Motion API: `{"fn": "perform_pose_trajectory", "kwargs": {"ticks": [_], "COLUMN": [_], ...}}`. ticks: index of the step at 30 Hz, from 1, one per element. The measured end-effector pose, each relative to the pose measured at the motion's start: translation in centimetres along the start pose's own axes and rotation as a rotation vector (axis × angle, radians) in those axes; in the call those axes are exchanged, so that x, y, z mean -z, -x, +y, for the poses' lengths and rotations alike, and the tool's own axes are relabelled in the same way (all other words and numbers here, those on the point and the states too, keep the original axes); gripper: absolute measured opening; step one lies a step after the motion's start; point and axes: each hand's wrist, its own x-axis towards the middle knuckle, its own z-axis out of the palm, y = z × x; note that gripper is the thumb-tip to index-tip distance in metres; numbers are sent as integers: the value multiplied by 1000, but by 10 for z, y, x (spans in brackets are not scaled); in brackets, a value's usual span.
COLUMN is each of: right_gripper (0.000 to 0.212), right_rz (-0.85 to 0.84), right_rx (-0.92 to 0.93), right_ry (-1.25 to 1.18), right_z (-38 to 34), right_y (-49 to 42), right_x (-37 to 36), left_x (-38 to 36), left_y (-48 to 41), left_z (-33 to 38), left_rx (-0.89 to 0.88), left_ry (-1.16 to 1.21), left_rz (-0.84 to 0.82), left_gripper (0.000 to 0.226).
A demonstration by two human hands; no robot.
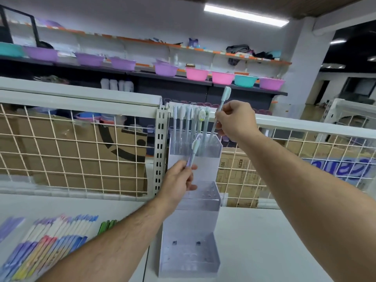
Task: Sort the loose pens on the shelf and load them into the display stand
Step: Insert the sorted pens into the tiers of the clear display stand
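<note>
A clear tiered acrylic display stand (191, 202) rises on the white shelf in the centre. Several pale pens (189, 121) stand in its top tier. My right hand (236, 121) grips a pale green-capped pen (220, 107), its lower tip over the right side of the top tier. My left hand (179, 182) holds a second pen (193, 152) with a green cap and lilac barrel, upright in front of the top tier. Rows of loose coloured pens (50, 239) lie on the shelf at lower left.
A wire mesh panel (71, 151) and a slotted upright post (160, 151) back the shelf, with cardboard boxes behind. Coloured basins (197, 73) line the far shelves. Bare white shelf surface (264, 251) extends right of the stand.
</note>
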Motion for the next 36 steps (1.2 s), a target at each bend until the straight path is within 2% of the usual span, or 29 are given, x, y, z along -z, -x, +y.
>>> {"fn": "perform_pose_trajectory", "kwargs": {"ticks": [8, 19, 24, 25, 27, 29, 32, 36], "right_gripper": [12, 25, 19, 16, 13, 11, 17, 17], "right_rz": [-39, -139, -85, -130, -328, -472, -432, -393], "right_rx": [9, 14, -14, -26, -67, -52, -1, -31], "right_ry": [53, 261, 168, 89, -68, -90, -30, -37], "right_z": [13, 35, 40, 41, 42, 45, 50, 48], "right_y": [-10, -4, 19, 27, 44, 56, 61, 57], "right_x": [-18, -34, -28, -26, -24, -27, -34, -29], "left_x": [1, 2, 2, 2, 2, 1, 1, 2], "left_y": [-2, -3, -4, -4, -3, -3, -2, -1], "left_z": [-4, -3, -3, -3, -3, -2, -2, -1], "left_rx": [-12, -33, -24, -18, -14, -19, -24, 7], "left_ry": [-30, -59, -61, -50, -30, -29, -39, -8], "left_rz": [-1, 9, 16, 17, 13, 2, -18, -48], "left_gripper": [14, 10, 12, 13, 13, 14, 17, 17]}}
